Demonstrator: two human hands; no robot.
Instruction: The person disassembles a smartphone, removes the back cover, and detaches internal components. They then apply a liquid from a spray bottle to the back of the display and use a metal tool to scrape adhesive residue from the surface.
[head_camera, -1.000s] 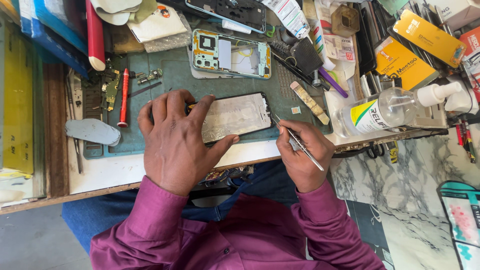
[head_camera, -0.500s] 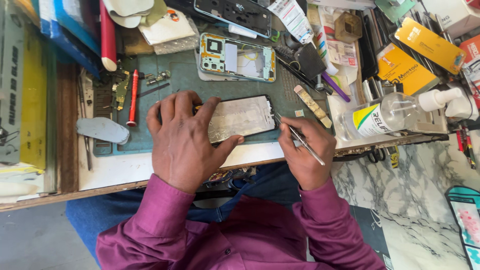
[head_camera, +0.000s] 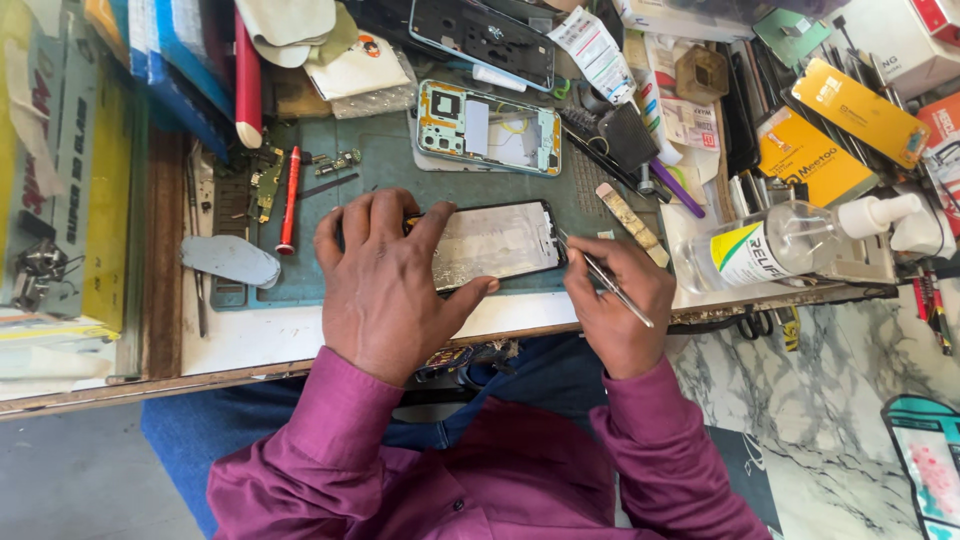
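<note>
phone screen panel lies face down on the green work mat, its pale inner side up. left hand is spread flat over the panel's near end, fingers wide, thumb stretched along the panel's lower edge; the spread looks meant to pin the panel so it cannot slide. right hand is closed around thin metal tweezers, pinched between thumb and forefinger like a pen, tips resting at the panel's far corner, just beyond the fingertips. the low angle of the tool suggests picking or scraping along the frame edge, though the contact point is too small to tell.

beyond the left fingertips: opened phone body with yellow-green inner frame exposed, apart from the panel. outboard of the left knuckles: red-handled screwdriver, small loose parts near it, and a grey oval piece. past the right knuckles: a flat worn scraper stick, then a clear pump bottle lying on its side, within reach of the tool hand. purple sleeves cover both wrists.
</note>
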